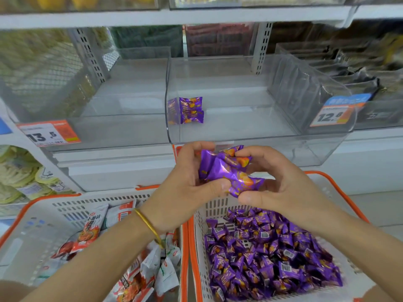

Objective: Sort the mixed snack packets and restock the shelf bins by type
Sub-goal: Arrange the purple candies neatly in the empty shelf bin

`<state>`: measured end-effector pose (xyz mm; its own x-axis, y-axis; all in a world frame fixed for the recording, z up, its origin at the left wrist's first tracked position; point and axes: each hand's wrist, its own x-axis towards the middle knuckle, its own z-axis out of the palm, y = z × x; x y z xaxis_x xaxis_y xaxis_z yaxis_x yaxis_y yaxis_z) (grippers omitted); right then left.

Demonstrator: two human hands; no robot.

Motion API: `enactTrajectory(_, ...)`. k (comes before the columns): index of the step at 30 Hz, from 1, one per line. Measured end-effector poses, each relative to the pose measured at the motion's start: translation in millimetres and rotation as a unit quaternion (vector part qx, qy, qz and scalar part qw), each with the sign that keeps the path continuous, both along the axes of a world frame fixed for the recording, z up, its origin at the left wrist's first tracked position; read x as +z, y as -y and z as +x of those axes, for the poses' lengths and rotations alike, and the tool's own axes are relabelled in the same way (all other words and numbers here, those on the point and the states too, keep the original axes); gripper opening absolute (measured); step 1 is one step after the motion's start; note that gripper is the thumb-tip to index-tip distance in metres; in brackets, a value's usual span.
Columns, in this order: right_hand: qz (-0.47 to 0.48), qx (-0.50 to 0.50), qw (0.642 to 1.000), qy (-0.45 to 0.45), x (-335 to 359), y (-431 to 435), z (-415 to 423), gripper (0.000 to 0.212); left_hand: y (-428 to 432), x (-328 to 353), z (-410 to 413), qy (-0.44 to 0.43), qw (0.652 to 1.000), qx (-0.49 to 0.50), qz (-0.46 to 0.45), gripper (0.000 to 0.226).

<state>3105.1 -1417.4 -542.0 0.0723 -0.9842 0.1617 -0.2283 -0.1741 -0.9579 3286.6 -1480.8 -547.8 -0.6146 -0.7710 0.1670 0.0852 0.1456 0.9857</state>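
purple packets point(226, 168): bunch cupped between both hands; look light, crinkly, slippery foil, so I'd squeeze the puffy middles, not the ends
left hand point(192, 182): curled round the bunch
right hand point(274, 186): curled round it too, thumb underneath
clear bin point(250, 120): just beyond the hands, two purple ones inside
basket point(197, 236): below the hands, loads more

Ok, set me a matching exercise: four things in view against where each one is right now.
1. purple bundle
2. two loose purple packets
3. red-and-white packets
4. 13.5 price tag

a. left basket
b. front of the left bin
c. held by left hand and right hand
d. inside the centre clear bin

Pairs: 1-c, 2-d, 3-a, 4-b.
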Motion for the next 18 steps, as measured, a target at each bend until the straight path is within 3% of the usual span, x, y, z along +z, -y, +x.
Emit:
enactTrajectory(3, -0.027, 0.034, 0.998, 0.046, 32.0, 20.7, 3.0, 0.058, 16.5, 29.0, -2.2, 0.01, 0.999, 0.01, -0.039, 0.04)
enactTrajectory(6, -0.031, 0.021, 0.998, 0.043, 62.7, 54.7, 5.7, 0.057, 45.0, 51.1, -1.5, 0.07, 0.984, 0.063, -0.154, 0.036)
enactTrajectory(8, -0.011, 0.009, 0.999, 0.044, 75.7, 79.8, 5.1, 0.049, 68.4, 59.6, 0.2, 0.147, 0.945, 0.148, -0.254, 0.032)
enactTrajectory(10, 0.024, 0.002, 0.999, 0.046, 80.6, 108.3, -0.1, 0.042, 89.3, 62.0, 4.2, 0.209, 0.903, 0.216, -0.307, 0.045)
enactTrajectory(14, 0.119, -0.035, 0.992, 0.001, 60.8, 171.2, -11.5, 0.036, 111.6, 43.4, 20.6, 0.249, 0.882, 0.27, -0.294, 0.055)
enactTrajectory(18, 0.247, -0.022, 0.969, 0.0, 22.2, 218.3, -7.8, 0.032, 113.3, 26.4, 24.4, 0.189, 0.924, 0.251, -0.219, 0.049)
